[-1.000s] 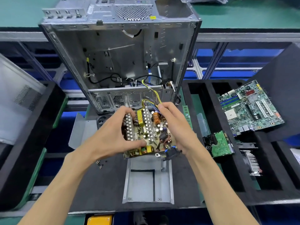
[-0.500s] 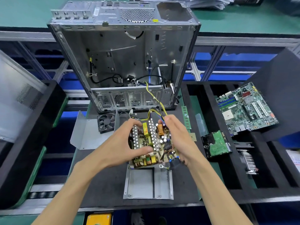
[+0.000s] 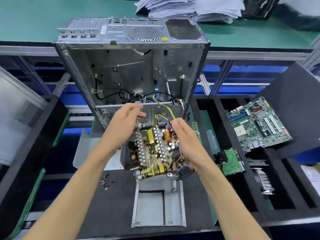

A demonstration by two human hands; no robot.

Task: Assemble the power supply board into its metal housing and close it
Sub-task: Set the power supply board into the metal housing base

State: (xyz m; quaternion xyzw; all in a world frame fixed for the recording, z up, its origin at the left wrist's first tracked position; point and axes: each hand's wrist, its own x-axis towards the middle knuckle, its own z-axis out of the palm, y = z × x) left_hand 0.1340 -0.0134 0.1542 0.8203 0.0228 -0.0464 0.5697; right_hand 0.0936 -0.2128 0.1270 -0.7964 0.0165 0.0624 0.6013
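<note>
One head-worn wide-angle view looks forward and down, close over the dark work mat (image 3: 110, 205). The open computer case (image 3: 131, 70) stands beyond.

An open silver metal computer case (image 3: 131, 70) is stood at the far centre of the dark worktop (image 3: 110, 208). A green motherboard (image 3: 258, 124) is propped in black foam trays (image 3: 256, 191) on the right, with a smaller green circuit board (image 3: 231, 162) nearer. Small loose screws (image 3: 103, 181) are scattered left of centre. Stacked white papers (image 3: 188, 7) are seen far behind.
</note>
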